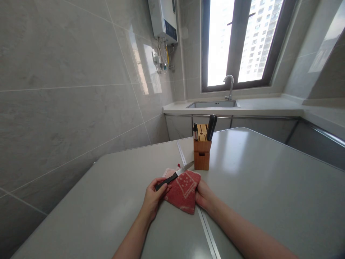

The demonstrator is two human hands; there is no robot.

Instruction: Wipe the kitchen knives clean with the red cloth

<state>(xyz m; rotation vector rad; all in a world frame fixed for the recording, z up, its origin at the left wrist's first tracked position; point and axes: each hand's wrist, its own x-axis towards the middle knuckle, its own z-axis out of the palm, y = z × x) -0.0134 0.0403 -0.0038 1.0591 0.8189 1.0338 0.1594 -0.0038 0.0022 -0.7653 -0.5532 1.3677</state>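
Hands worked close together: the left hand gripped a black-handled knife above a red cloth, while the right hand, fingers hidden, pressed the cloth's edge against the tabletop.

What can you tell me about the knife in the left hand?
It's a small kitchen knife with a black handle and a narrow, bright steel blade. The left hand grips the handle, and the tip points away toward a wooden knife block, stopping short of it. The blade's rear part lies over a red patterned cloth; whether they touch is unclear.
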